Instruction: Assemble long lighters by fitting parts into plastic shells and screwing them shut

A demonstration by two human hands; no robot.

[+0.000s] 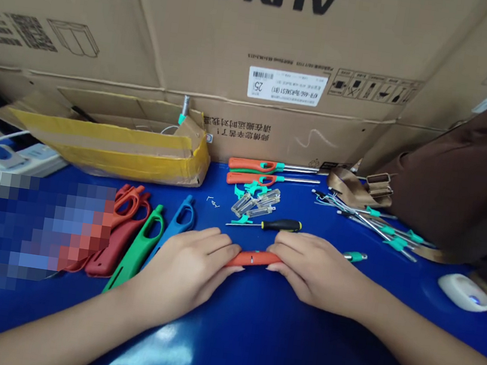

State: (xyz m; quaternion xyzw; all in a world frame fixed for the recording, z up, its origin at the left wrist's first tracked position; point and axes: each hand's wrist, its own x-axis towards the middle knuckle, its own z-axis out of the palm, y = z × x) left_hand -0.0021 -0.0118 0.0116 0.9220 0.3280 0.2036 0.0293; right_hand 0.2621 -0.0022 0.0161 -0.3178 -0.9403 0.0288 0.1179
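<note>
An orange plastic lighter body (253, 259) lies on the blue table (250, 328), held at both ends. My left hand (185, 271) grips its left end with curled fingers. My right hand (313, 268) covers its right end; a teal tip (354, 257) pokes out beyond that hand. Just behind the hands lies a small screwdriver (280, 225) with a black handle.
Orange, green and blue handle shells (140, 240) lie at the left. Two assembled orange lighters (267, 172), clear small parts (256, 203) and metal tubes with teal ends (382, 226) lie behind. A taped cardboard tray (112, 146), power strip (1, 163), white mouse (463, 292) and brown bag (466, 177) surround them.
</note>
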